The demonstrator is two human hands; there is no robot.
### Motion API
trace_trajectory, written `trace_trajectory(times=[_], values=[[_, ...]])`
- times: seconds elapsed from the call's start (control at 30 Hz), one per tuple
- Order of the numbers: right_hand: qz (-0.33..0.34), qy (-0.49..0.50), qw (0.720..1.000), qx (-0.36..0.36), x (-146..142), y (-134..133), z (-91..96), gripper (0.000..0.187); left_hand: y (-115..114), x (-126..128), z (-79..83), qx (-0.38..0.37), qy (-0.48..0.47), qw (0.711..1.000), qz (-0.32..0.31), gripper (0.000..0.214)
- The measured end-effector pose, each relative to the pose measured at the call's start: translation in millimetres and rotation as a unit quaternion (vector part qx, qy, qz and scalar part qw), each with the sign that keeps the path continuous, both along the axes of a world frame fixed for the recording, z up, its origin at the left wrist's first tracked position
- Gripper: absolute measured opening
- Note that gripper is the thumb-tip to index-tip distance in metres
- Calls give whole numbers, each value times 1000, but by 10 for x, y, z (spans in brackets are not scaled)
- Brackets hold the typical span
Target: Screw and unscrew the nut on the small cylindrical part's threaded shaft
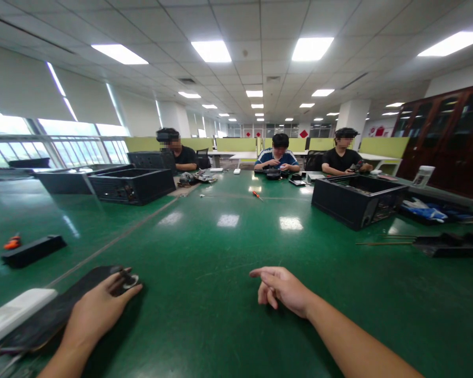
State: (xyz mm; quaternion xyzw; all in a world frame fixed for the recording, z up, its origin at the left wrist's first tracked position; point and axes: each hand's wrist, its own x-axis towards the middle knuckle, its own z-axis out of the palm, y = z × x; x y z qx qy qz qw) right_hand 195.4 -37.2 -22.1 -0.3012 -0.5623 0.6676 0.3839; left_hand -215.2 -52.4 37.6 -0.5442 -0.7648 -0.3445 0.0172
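My left hand [98, 307] is at the lower left, over the right side of a long dark flat object [47, 320] whose kind I cannot make out. Its thumb and fingers close around a small dark part with a silvery ring-shaped rim [131, 282]. Whether that part is joined to the flat object is hidden. My right hand [286, 291] hovers above or rests lightly on the green tabletop [220, 336]. Its index finger stretches left and the other fingers bend loosely, with nothing seen in them.
A white power strip [16, 315] lies at the left. Behind it are a black bar [33, 252] and an orange-handled tool [12, 242]. Black computer cases [132, 189] [355, 202] stand farther off. An orange screwdriver [257, 195] lies mid-table. Several people sit opposite.
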Motion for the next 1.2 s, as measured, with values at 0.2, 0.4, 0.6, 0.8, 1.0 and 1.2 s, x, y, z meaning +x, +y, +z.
trace_trajectory(times=[0.2, 0.4, 0.6, 0.8, 1.0, 1.2], values=[[-39, -5, 999, 18, 37, 21, 6, 65, 97, 996, 126, 44, -65, 978, -191, 50], [-161, -81, 975, 127, 255, 77, 28, 57, 157, 2095, -107, 31, -131, 911, -390, 32], [-197, -230, 897, 322, 174, -95, 80, 67, 163, 2101, -283, 27, -20, 894, -447, 39], [-179, -335, 862, 335, -9, -249, 72, 73, 167, 1941, -369, 53, -41, 910, -410, 59], [-206, -333, 863, 320, -65, -286, 90, 68, 79, 2032, -323, 76, -58, 894, -438, 31], [-208, -330, 866, 314, -83, -281, 87, 49, 35, 2082, -355, 89, -65, 882, -458, 37]])
